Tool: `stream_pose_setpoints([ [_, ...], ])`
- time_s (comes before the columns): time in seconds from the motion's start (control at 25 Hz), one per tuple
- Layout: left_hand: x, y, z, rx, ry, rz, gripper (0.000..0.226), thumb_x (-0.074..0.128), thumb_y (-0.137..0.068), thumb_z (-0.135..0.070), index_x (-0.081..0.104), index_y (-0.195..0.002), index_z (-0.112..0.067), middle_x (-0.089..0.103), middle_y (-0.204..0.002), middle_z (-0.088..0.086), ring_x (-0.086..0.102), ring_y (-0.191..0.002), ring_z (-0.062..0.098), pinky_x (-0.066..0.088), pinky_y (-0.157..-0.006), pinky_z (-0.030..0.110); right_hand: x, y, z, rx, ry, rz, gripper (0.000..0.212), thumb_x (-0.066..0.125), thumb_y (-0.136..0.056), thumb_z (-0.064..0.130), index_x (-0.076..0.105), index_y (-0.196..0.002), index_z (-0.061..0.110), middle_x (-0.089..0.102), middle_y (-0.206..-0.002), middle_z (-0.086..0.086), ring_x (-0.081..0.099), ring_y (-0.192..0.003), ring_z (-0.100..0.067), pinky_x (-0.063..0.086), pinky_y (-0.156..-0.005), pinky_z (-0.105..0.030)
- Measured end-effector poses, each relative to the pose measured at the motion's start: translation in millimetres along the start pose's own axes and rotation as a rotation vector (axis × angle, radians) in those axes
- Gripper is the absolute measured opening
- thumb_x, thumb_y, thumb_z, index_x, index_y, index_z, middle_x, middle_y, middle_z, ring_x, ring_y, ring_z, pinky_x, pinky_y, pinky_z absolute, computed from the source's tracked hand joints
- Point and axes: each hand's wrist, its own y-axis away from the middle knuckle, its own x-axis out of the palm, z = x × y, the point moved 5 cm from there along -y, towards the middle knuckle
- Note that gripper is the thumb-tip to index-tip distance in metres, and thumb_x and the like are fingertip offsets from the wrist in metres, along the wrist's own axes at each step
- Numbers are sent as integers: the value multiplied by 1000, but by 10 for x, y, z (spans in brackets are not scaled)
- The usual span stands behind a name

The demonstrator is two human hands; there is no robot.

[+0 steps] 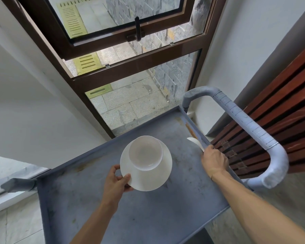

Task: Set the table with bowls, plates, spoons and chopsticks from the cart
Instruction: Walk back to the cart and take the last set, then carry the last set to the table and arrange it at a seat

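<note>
Left hand (115, 180) at lower centre of the frame, thumb on top of the plate's near-left rim and fingers curled under it, pinching the plate (148, 180) and holding it above the cart tray (134, 213); a white bowl (145, 153) sits on the plate, toward its far side, open side up, looks empty. Right hand (214, 160) right of centre, fingers curled in and closed round the handle of a white spoon (195, 142), back of hand toward camera so fingertips can't be seen; spoon's scoop end sticks out toward upper left of the hand, close by the tray's right rim, can't tell if it touches the tray. Both bare forearms come in from the bottom edge. Tray is grey-blue, scuffed, raised rim, fills lower middle of the frame; its grey curved push handle (248, 127) arcs along the right side. Brown-framed window (137, 55) fills upper centre, stone paving seen through the glass. Dark red wooden slats (280, 124) at right edge, white wall (21, 95) at left
</note>
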Motion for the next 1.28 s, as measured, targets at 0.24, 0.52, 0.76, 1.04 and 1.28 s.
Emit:
stream_pose_setpoints([
  [0.24, -57, 25, 17, 1, 3, 8, 27, 64, -92, -3, 54, -110, -21, 76, -78, 14, 74, -75, 29, 61, -61, 36, -95, -132, 190, -205, 210, 124, 31, 59, -88, 29, 62, -112, 10, 71, -111, -9, 68, -103, -29, 50, -77, -30],
  [0.52, -45, 109, -91, -1, 18, 6, 28, 63, -92, -3, 55, -110, -23, 76, -79, 14, 74, -72, 28, 60, -60, 33, -12, 25, 166, -239, 88, 90, 33, 38, -100, 39, 54, -106, 10, 67, -102, -12, 65, -92, -35, 40, -66, -36],
  [0.76, 106, 158, -306, 26, -15, 75, 28, 62, -92, -1, 56, -111, -21, 74, -79, 14, 72, -65, 20, 58, -56, 28, -142, 520, 389, -31, -910, 143, 28, 40, -101, 34, 60, -92, 17, 57, -71, -3, 58, -65, -20, 53, -65, -41],
  [1.04, 549, 311, -455, 80, -104, 251, 27, 63, -92, -2, 57, -108, -23, 76, -72, 4, 72, -62, 18, 57, -54, 26, -185, 949, -5, 118, -1200, 29, 20, 68, -90, 37, 67, -76, 22, 67, -67, 4, 63, -66, -11, 42, -54, -25],
  [1.28, 1071, 714, -451, 139, -191, 413, 27, 61, -92, 0, 57, -110, -19, 75, -76, 10, 71, -64, 22, 59, -56, 31, -230, 1432, -765, 259, -1347, -119, 19, 74, -86, 28, 70, -76, 12, 70, -68, -1, 64, -69, -16, 48, -60, -27],
])
